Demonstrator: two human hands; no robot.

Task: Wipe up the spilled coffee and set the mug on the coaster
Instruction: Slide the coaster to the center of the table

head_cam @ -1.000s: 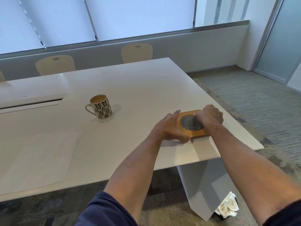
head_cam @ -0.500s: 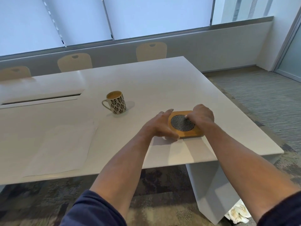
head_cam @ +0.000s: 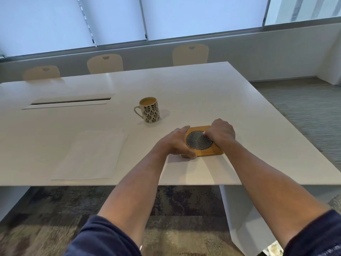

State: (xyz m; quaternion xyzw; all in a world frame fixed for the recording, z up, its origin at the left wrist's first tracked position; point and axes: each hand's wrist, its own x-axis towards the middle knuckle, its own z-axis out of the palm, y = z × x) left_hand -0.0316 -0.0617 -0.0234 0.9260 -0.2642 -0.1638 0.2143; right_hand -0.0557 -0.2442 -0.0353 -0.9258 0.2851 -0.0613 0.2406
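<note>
A wooden square coaster [head_cam: 208, 152] with a dark woven round centre lies flat on the white table [head_cam: 203, 89]. My left hand [head_cam: 177, 143] grips its left edge and my right hand [head_cam: 221, 132] grips its right edge, thumb on the woven part. A white mug [head_cam: 149, 111] with a black leaf pattern, full of light brown coffee, stands upright on the bare table, up and to the left of the coaster, handle pointing left. I see no spilled coffee on the table.
A white sheet of paper [head_cam: 92, 156] lies near the table's front edge at left. A cable slot [head_cam: 70, 102] sits in the tabletop at far left. Three cream chairs [head_cam: 190, 54] stand behind the table. Crumpled white paper [head_cam: 273, 246] lies on the carpet by the table leg.
Both hands have kept hold of the coaster, which has slid slightly leftwards, nearer to the mug. The view has swung left, so everything sits further right in the frame.
</note>
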